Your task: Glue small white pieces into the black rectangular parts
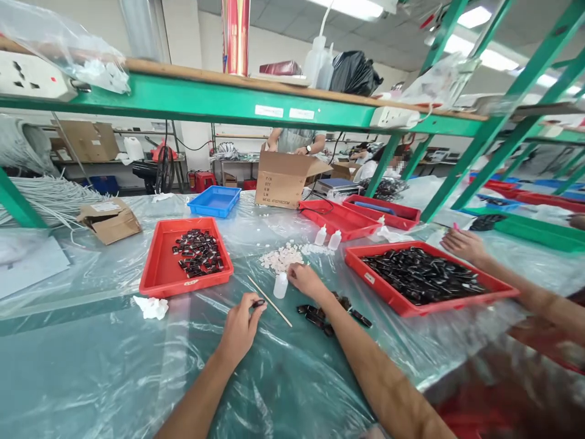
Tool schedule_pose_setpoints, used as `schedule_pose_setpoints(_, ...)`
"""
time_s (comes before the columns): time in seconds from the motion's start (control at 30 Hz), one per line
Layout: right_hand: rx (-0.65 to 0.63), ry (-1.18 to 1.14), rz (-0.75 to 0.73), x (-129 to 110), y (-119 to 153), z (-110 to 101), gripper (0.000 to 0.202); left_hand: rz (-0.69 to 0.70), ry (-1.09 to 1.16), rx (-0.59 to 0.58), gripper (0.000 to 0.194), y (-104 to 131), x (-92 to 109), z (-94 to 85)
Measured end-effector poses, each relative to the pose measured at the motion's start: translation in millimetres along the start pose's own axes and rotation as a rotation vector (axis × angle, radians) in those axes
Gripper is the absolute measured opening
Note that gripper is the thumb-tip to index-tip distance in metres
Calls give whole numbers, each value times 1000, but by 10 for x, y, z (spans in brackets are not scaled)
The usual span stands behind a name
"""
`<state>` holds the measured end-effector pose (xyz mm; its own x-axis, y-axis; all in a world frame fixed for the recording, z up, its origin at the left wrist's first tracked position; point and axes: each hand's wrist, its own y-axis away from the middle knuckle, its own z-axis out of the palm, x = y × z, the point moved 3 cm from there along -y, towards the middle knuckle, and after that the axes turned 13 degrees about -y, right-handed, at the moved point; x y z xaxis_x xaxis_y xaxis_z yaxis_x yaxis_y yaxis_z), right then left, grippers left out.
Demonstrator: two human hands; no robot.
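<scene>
Your left hand (240, 326) pinches a small, glossy black plastic piece (258, 303) in closed fingers above the desk (91, 366): judged light, rigid, slippery, best gripped by its edges; right hand (305, 280), fingers curled, rests beside a white dropper bottle (280, 285).

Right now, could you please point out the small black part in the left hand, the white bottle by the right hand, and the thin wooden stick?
Small black part (258, 302), head view, its exposed end.
White bottle (280, 286), head view, its body.
Wooden stick (269, 300), head view, mid-shaft.
</scene>
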<state>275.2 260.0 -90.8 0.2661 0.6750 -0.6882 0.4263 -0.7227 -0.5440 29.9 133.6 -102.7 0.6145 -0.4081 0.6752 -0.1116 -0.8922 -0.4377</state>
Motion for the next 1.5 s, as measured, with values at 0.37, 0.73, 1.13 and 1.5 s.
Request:
schedule_pose_setpoints(0.37, 103, -311, -81, -1022, 102, 17, 16, -98, 74, -36, 11, 54, -10, 50)
schedule_pose_setpoints(0.73, -4, -348, -77, -1182, 210, 460, 9, -167, 186, -52, 12, 74, 108, 48)
schedule_pose_setpoints(1.13, -127, -252, -11, -1181, 304, 451, 9, -127, 133, -59, 7, 94, 122, 100)
schedule_pose_setpoints(1.5, -143, -210, 67, -834, 189, 216, 13, -83, 25, -127, 6, 33, 76, 64)
